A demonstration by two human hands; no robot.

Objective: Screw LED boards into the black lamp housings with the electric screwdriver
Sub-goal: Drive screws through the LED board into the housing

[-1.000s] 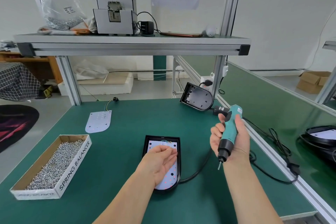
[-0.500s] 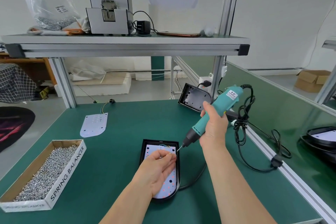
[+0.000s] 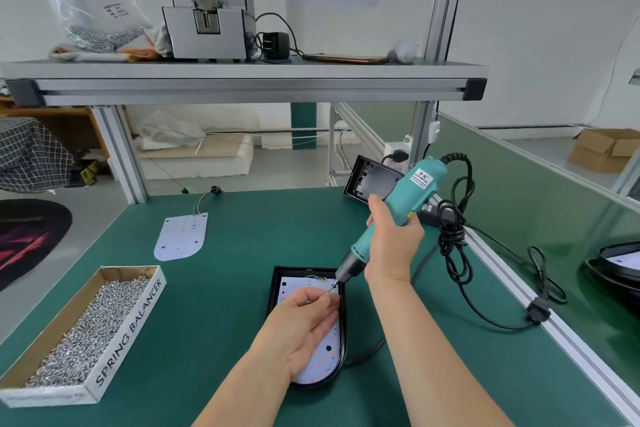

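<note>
Board lies seated in housing, mid-table. Left hand rests on it, fingertips pinching a screw at the bit. Right hand wraps the screwdriver barrel. Board judged thin, light and stiff, its LEDs fragile: press bare margins only. Screw tiny, slippery.

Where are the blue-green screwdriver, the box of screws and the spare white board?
electric screwdriver (image 3: 408, 194), head view, on its teal body.
box of screws (image 3: 128, 333), head view, on its lettered white side wall.
spare LED board (image 3: 180, 236), head view, on its flat middle.
</note>
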